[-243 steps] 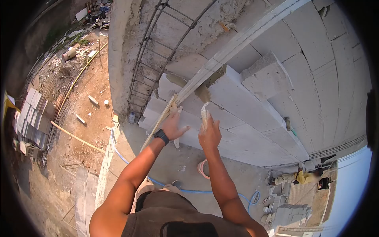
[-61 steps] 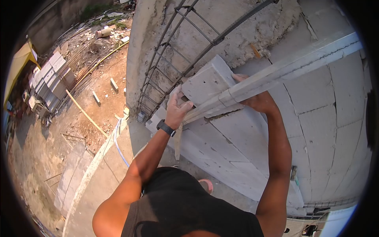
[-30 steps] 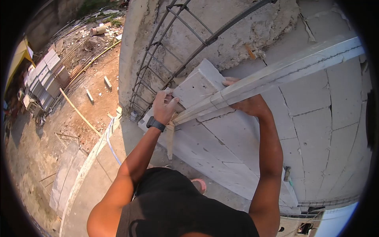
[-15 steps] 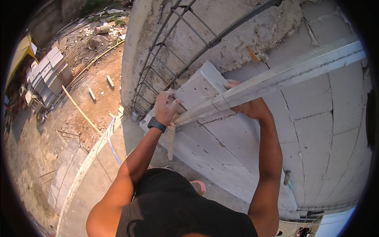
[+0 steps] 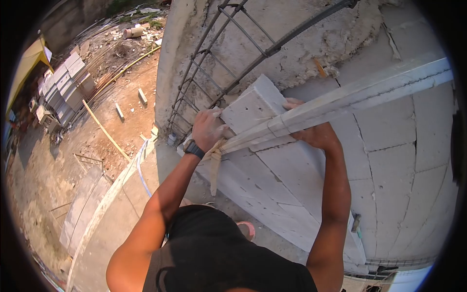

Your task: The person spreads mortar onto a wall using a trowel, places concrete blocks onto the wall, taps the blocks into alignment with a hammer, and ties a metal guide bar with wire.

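Observation:
A light grey lightweight concrete block (image 5: 254, 104) lies tilted on top of the block wall (image 5: 287, 170), between my two hands. My left hand (image 5: 208, 129) is closed about its left end, close to the steel bars. My right hand (image 5: 316, 135) holds its right end, with fingertips showing above a long pale beam (image 5: 360, 97) and the rest of the hand below it. That beam crosses over the front of the block and hides part of it and of the right hand. A cloth-like tie (image 5: 214, 155) is knotted at the beam's left end, just beneath my left hand.
A rebar cage (image 5: 206, 58) rises behind the block beside rough concrete. More laid blocks (image 5: 394, 136) extend to the right. A hammer-like tool (image 5: 356, 223) rests by the lower wall. Down at the left, stacked blocks (image 5: 63, 87) and a yellow pole (image 5: 131, 65) lie on dirt ground.
The view has shifted slightly, so the scene sits a little further right. Both hands stay at the ends of the block, and the left fingers have changed position a little.

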A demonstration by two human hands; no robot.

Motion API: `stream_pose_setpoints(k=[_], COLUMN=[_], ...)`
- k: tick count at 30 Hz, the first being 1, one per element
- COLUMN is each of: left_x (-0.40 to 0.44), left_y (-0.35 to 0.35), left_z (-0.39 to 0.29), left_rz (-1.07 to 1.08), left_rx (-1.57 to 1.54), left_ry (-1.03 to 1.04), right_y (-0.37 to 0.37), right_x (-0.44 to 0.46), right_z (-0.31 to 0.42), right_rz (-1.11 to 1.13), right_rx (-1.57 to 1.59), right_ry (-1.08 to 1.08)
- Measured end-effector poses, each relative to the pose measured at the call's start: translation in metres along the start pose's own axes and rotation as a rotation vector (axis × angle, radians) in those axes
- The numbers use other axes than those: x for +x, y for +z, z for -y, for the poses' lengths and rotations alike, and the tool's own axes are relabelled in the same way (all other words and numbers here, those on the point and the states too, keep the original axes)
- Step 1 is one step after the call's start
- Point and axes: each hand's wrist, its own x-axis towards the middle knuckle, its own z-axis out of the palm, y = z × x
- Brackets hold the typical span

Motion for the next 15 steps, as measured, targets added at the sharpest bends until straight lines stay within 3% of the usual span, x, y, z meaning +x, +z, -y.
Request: stream_pose_setpoints(k=[15], left_x=[-0.0005], left_y=[-0.0022], left_z=[0.0057], left_rz=[0.046], left_rx=[0.01], left_ry=[0.021], right_y=[0.0004], right_x=[-0.0004], right_z=[-0.0004], right_rz=[0.015], right_rx=[0.023], right_ry=[-0.005])
